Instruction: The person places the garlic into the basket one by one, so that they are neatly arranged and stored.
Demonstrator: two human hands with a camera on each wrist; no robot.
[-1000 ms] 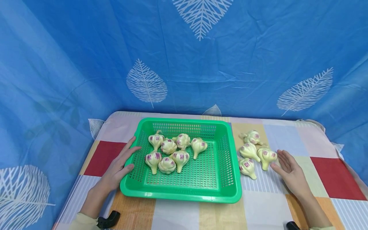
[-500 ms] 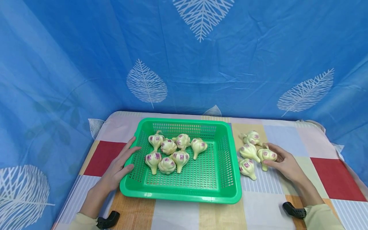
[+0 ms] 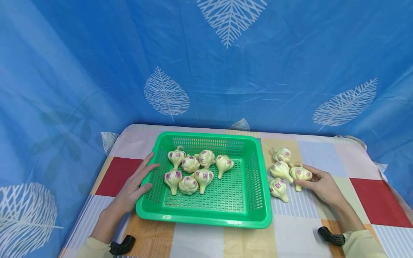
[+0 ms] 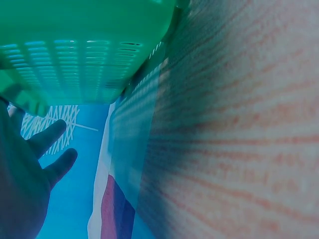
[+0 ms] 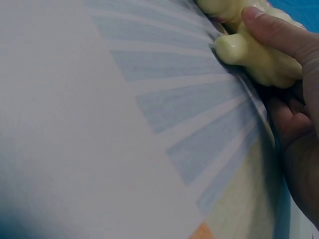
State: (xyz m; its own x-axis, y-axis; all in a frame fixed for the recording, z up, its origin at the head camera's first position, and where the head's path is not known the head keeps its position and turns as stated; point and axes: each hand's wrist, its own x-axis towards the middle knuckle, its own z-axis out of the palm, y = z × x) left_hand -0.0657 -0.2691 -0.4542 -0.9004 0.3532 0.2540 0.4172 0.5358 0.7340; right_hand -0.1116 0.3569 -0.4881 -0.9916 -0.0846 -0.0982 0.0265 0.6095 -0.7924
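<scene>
Head view: your right hand point(image 3: 322, 184) pinches a garlic bulb point(image 3: 301, 174) between thumb and fingers, on the cloth point(image 3: 290, 229) right of the green basket point(image 3: 206, 222), while your left hand point(image 3: 129, 191) lies at the basket's left rim, fingers loosely extended. Left wrist now, showing the slotted outer wall point(image 4: 75, 57) that's hidden from above, your fingers spread beside it. Right wrist: your thumb lies along the bulb, stem end point(image 5: 230, 49) jutting free.
</scene>
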